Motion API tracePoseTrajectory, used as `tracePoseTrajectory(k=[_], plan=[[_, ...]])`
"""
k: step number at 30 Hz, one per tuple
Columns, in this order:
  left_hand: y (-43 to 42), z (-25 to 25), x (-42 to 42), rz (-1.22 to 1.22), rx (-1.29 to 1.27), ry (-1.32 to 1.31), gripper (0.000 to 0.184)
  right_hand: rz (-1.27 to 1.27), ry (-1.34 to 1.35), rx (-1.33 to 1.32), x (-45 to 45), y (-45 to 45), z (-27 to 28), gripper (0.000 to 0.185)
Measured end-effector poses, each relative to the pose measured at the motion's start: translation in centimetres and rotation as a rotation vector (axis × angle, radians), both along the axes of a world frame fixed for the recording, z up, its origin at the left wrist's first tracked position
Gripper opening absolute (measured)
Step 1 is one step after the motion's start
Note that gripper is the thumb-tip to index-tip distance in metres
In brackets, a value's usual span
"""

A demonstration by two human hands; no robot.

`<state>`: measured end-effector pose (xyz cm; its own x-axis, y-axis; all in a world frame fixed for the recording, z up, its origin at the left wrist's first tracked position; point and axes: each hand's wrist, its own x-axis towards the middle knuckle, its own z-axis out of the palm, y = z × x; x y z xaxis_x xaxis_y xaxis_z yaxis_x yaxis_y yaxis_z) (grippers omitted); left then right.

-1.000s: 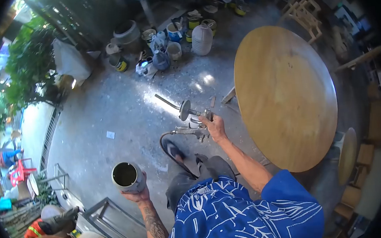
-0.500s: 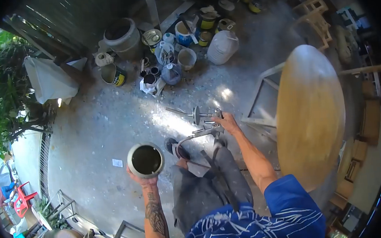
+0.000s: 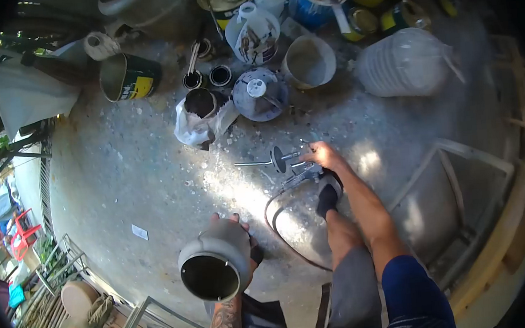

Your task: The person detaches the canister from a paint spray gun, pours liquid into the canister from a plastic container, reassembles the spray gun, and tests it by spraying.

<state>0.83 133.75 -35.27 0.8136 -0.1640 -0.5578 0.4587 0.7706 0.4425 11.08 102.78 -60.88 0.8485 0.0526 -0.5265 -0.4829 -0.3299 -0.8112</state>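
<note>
Tipped over since half a second ago, the grey cup (image 3: 218,263) is held mouth toward the body, wrapped by the left hand (image 3: 254,263); the spray gun (image 3: 303,176) is gripped by the right hand (image 3: 323,155). Cup tilting seems under way; steady grips seem called for. Counted: one grey cup, one spray gun, one hose (image 3: 288,245).

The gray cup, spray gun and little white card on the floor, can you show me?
Gray cup (image 3: 227,243), head view: outer wall.
Spray gun (image 3: 303,176), head view: metal body.
White card (image 3: 139,231), head view: its middle.
</note>
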Motion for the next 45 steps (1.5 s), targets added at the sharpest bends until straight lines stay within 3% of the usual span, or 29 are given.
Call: tracePoseTrajectory(k=[2,4,7,10,13,16,23,26,29,32,36,38,40,43,45], plan=[[-2.4,0.0,2.6,0.071,0.169,-0.052,0.047,0.016,0.040,0.128,2.5,-1.1,-2.1,0.032],[-2.8,-0.9,2.4,0.057,0.104,-0.020,0.047,0.043,0.003,0.103,3.3,-2.1,-4.2,0.036],[-2.8,-1.6,2.5,0.042,0.051,0.023,0.047,0.076,0.035,0.278,4.2,-2.7,-5.3,0.039],[-3.3,-2.3,3.0,0.034,0.038,0.040,0.047,0.092,-0.043,0.143,4.2,-3.2,-4.8,0.042],[-3.6,-2.4,3.7,0.027,0.028,0.044,0.047,0.074,-0.122,0.299,4.3,-3.1,-6.4,0.047],[-3.7,-2.4,3.8,0.016,0.014,0.047,0.047,0.200,-0.058,0.055,4.6,-3.6,-5.7,0.053],[-3.8,-3.1,5.0,-0.006,-0.060,0.020,0.048,-0.157,-0.470,-0.575,3.3,-4.7,-3.7,0.058],[-3.9,-3.2,5.3,-0.001,-0.077,0.008,0.049,-0.453,-0.673,-0.670,6.2,-5.0,5.7,0.058],[-4.5,-2.1,5.8,-0.043,0.021,-0.028,0.049,-0.305,-0.610,-0.685,9.7,-5.2,8.5,0.058],[-4.1,-3.3,6.3,-0.078,-0.102,-0.045,0.054,-0.240,-0.663,-0.666,13.8,-6.6,4.5,0.043],[-4.9,-2.4,6.4,-0.081,-0.044,-0.072,0.064,-0.211,-0.580,-0.752,13.7,-7.1,3.5,0.022],[-4.7,-2.5,6.3,-0.063,-0.008,-0.062,0.063,-0.167,-0.662,-0.777,12.5,-8.0,2.8,0.015],[-4.8,-2.3,6.1,-0.007,-0.020,-0.018,0.053,-0.136,-0.697,-0.781,10.7,-8.7,3.5,0.011],[-3.8,-3.9,5.4,-0.047,-0.057,-0.088,0.054,-0.056,-0.684,-0.794,7.0,-9.5,8.4,0.011],[-2.9,-4.9,5.1,-0.065,-0.054,-0.106,0.066,0.060,-0.676,-0.850,4.4,-10.4,12.9,0.010]])
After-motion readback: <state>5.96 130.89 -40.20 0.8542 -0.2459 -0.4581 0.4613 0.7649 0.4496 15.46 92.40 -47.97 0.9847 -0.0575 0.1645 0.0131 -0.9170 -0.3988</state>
